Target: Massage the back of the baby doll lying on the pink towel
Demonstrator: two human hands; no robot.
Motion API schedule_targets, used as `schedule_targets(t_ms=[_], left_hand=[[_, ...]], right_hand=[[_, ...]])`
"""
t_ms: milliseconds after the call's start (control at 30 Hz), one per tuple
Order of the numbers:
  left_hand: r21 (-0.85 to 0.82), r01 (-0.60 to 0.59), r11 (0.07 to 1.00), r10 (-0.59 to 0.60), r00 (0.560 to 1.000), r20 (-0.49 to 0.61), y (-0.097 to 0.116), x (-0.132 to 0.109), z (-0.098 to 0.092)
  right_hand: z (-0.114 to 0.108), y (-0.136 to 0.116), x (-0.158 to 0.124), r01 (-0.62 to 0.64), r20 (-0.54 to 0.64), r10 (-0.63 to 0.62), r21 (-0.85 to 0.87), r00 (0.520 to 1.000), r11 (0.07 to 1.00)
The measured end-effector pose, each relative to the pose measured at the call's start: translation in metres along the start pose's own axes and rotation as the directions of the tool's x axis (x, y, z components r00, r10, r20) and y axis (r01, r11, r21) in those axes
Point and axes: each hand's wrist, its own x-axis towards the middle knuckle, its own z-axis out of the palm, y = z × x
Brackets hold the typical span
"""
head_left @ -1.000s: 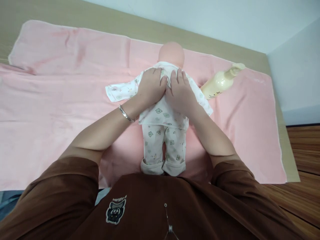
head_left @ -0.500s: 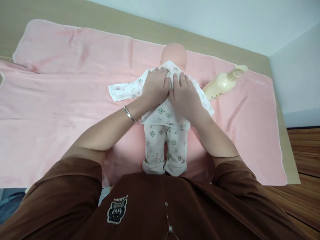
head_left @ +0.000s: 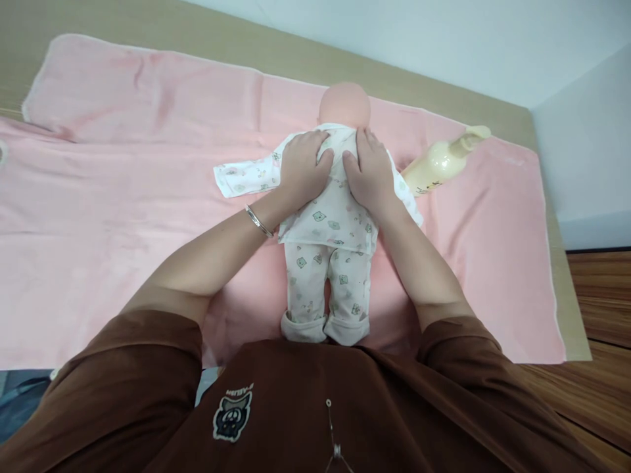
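Observation:
A baby doll (head_left: 329, 223) in white printed pyjamas lies face down on a pink blanket (head_left: 123, 197), its bald head (head_left: 344, 105) pointing away from me. My left hand (head_left: 302, 167) rests flat on the doll's upper back on the left side, fingers stretched out; a silver bangle sits on that wrist. My right hand (head_left: 371, 172) lies flat on the right side of the back, fingers together and extended. A strip of the pyjama top shows between the two hands. Neither hand holds anything.
A cream pump bottle (head_left: 441, 163) lies on its side on the blanket just right of the doll's shoulder. The blanket covers a wooden bed platform (head_left: 559, 263) against a pale wall; wooden floor (head_left: 601, 315) shows at the right.
My hands have slid apart from the middle of the doll's back toward its sides, baring the cloth between them. The doll has stayed in place.

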Motion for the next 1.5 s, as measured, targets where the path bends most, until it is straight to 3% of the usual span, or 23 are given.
schedule_targets(t_ms=[333, 500, 667, 767, 900, 1067, 1267, 1500], left_hand=[[-0.006, 0.023, 1.0, -0.023, 1.0, 0.001, 0.001, 0.002, 0.0], [0.086, -0.019, 0.996, 0.012, 0.997, 0.077, 0.017, -0.008, -0.005], [0.123, -0.179, 0.976, 0.152, 0.967, 0.204, 0.041, -0.017, -0.019], [0.094, -0.125, 0.988, 0.104, 0.975, 0.197, 0.033, -0.005, -0.021], [0.037, 0.002, 0.999, -0.007, 0.988, 0.155, 0.009, 0.013, -0.014], [-0.03, -0.015, 0.999, 0.018, 0.996, 0.083, -0.002, 0.013, -0.011], [0.0, -0.033, 0.999, 0.033, 0.997, 0.072, 0.001, 0.01, -0.009], [0.041, -0.009, 0.999, 0.006, 0.998, 0.064, 0.007, 0.002, -0.004]], right_hand=[[0.015, 0.013, 0.005, 0.095, -0.089, -0.092, 0.032, 0.992, 0.995], [0.0, 0.002, -0.003, 0.065, -0.021, -0.065, -0.011, 0.998, 0.998], [-0.013, 0.0, -0.003, 0.085, 0.079, -0.08, -0.055, 0.994, 0.995], [-0.014, -0.006, -0.01, 0.071, 0.092, -0.062, -0.092, 0.994, 0.993], [-0.006, -0.027, -0.04, 0.103, -0.007, -0.104, -0.093, 0.995, 0.99], [0.003, -0.046, -0.065, 0.151, 0.009, -0.15, -0.087, 0.989, 0.985], [0.0, -0.034, -0.047, 0.166, 0.008, -0.166, -0.044, 0.986, 0.985], [-0.008, -0.015, -0.018, 0.09, 0.046, -0.089, -0.035, 0.995, 0.995]])
